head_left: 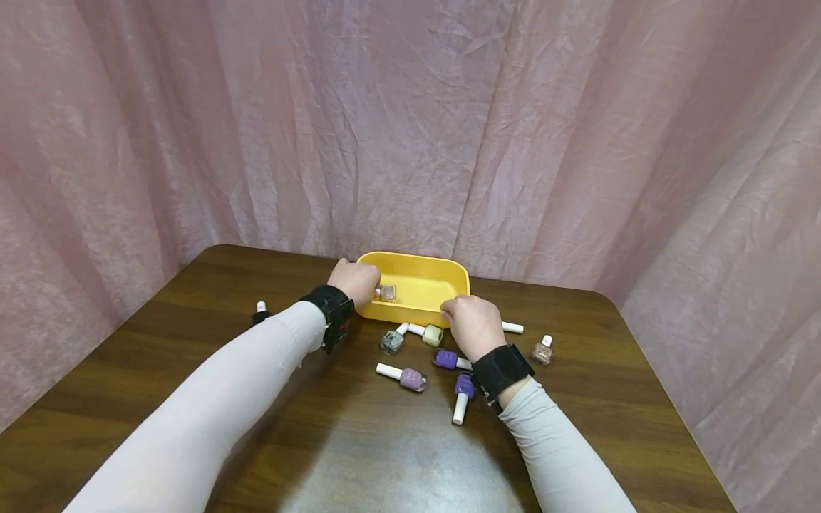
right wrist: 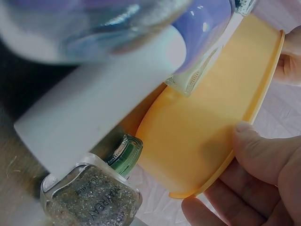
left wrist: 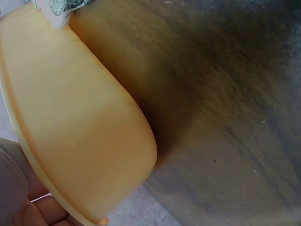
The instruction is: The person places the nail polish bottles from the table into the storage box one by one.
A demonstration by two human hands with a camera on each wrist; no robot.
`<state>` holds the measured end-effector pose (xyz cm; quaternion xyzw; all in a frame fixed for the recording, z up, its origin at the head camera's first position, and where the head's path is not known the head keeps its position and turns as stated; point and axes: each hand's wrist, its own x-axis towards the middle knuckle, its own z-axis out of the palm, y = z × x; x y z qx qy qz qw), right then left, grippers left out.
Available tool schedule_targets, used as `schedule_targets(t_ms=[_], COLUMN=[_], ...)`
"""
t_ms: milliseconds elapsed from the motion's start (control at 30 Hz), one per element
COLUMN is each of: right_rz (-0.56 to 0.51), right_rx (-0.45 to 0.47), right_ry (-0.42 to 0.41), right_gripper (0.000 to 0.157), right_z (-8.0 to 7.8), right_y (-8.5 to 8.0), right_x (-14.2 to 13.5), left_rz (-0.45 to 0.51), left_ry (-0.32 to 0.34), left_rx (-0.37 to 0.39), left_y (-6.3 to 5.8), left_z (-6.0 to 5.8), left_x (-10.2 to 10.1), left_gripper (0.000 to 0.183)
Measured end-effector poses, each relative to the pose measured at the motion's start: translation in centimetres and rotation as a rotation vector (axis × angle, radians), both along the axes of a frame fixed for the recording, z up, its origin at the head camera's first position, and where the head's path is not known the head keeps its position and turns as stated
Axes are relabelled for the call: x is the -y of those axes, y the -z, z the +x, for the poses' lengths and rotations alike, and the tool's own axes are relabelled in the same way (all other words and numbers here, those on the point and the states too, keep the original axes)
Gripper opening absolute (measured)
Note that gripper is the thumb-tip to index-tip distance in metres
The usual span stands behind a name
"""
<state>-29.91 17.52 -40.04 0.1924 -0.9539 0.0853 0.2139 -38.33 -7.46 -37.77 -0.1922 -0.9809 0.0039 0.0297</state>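
Note:
A yellow plastic container (head_left: 400,313) stands at the back of the table with one glittery nail polish bottle (head_left: 388,293) lying inside, near its left end. My left hand (head_left: 355,279) grips the container's left end; in the left wrist view its curled fingers (left wrist: 49,209) show behind the rim. At the right front corner, my right hand (head_left: 473,326) holds the rim, the thumb (right wrist: 249,136) on the outer wall and fingers on the inner side. Close in front of the container lie a grey speckled polish bottle (head_left: 392,341) and a pale green one (head_left: 432,335).
Two purple bottles (head_left: 445,358) and a lilac one (head_left: 412,379) lie in the middle of the brown table (head_left: 346,442). Another glittery bottle (head_left: 542,351) is at the right, beside a white cap (head_left: 512,328). A dark bottle (head_left: 259,315) sits behind my left forearm. A pink curtain (head_left: 410,128) hangs behind.

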Motion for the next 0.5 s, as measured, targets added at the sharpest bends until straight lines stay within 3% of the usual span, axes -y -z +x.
schedule_targets(t_ms=[200,500], right_rz=[-0.003,-0.007], right_rx=[-0.006,-0.004], right_ry=[-0.004,-0.002], right_gripper=[0.014,0.013], right_z=[0.1,0.1], right_y=[0.0,0.0], right_x=[0.0,0.0], left_rz=[-0.034,-0.052], left_ry=[-0.005,0.002], left_rx=[0.043,0.079], left_y=[-0.2,0.3], left_z=[-0.5,-1.8], left_x=[-0.2,-0.2], left_gripper=[0.013,0.014])
